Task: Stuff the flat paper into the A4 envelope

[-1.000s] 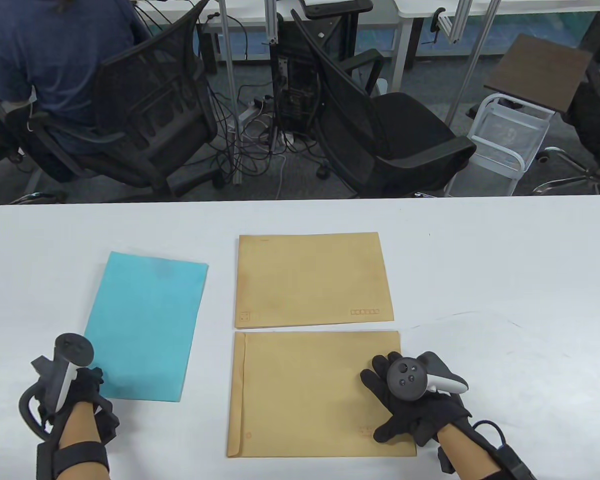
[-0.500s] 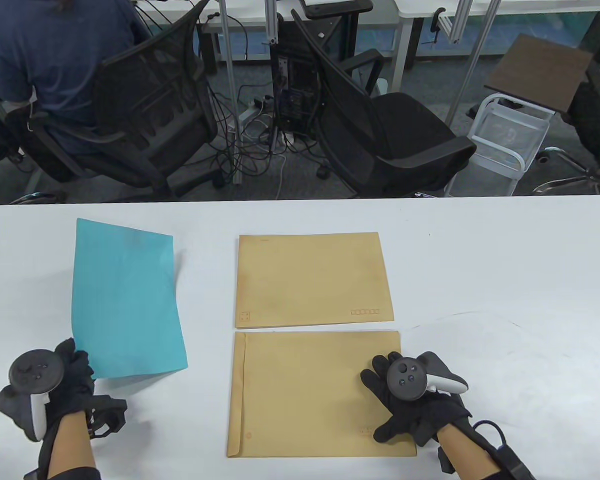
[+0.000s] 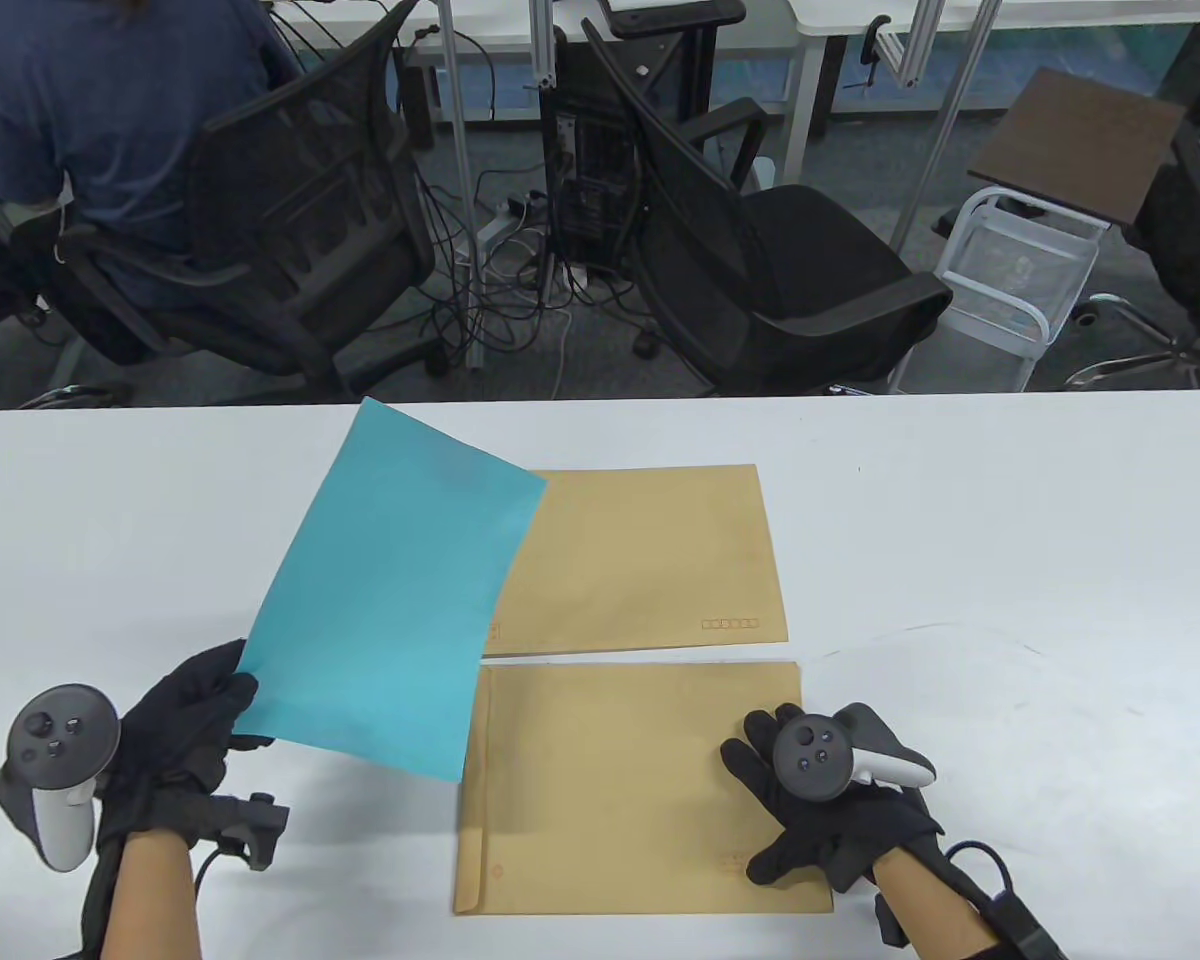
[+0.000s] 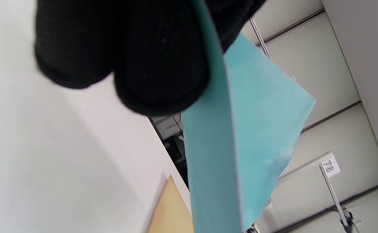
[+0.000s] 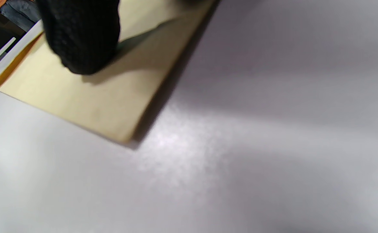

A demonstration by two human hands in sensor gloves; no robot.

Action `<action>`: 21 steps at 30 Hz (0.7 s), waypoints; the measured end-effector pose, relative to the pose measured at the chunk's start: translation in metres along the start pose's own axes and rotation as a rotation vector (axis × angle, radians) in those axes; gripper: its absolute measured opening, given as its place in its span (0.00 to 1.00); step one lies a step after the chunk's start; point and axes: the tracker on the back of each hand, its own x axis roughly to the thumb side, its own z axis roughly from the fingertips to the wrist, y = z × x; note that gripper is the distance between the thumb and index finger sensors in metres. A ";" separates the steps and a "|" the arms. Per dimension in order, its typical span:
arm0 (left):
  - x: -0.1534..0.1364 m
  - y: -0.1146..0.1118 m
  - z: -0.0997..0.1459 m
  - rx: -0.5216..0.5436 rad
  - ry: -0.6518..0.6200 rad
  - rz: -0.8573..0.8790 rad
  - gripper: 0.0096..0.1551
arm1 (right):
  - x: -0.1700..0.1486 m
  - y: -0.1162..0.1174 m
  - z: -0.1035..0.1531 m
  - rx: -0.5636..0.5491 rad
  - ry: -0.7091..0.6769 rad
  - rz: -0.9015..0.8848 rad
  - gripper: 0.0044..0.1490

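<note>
My left hand [image 3: 195, 715] pinches the near left corner of a light blue sheet of paper [image 3: 400, 590] and holds it lifted and tilted above the table. The sheet overlaps the left edges of both brown envelopes. In the left wrist view the paper [image 4: 240, 145] runs edge-on between my black gloved fingers [image 4: 163, 64]. The near brown A4 envelope [image 3: 620, 790] lies flat with its flap side at the left. My right hand [image 3: 810, 810] rests flat on its right part; a fingertip [image 5: 82, 38] presses the envelope [image 5: 88, 97].
A second brown envelope [image 3: 650, 560] lies flat just beyond the near one. The white table [image 3: 1010, 560] extends to the right. Office chairs [image 3: 780, 260] and a seated person [image 3: 90, 110] are beyond the table's far edge.
My left hand picked the blue paper up off the table at the left and swung it right, so it now hangs over the envelopes' left edges. My right hand stayed on the near envelope.
</note>
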 end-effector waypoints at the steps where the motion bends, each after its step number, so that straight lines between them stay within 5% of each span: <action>1: 0.001 -0.002 -0.001 -0.039 -0.003 0.021 0.23 | 0.000 0.000 0.000 0.000 0.000 0.000 0.70; 5: 0.009 -0.017 -0.007 -0.285 -0.008 0.084 0.23 | 0.000 0.000 0.000 0.000 0.001 0.001 0.70; 13: 0.032 -0.042 -0.015 -0.567 0.033 -0.084 0.23 | 0.000 0.000 0.000 0.001 0.001 -0.001 0.70; 21: 0.069 -0.056 -0.026 -0.635 0.145 -0.434 0.23 | 0.000 0.000 0.000 0.000 0.003 0.000 0.70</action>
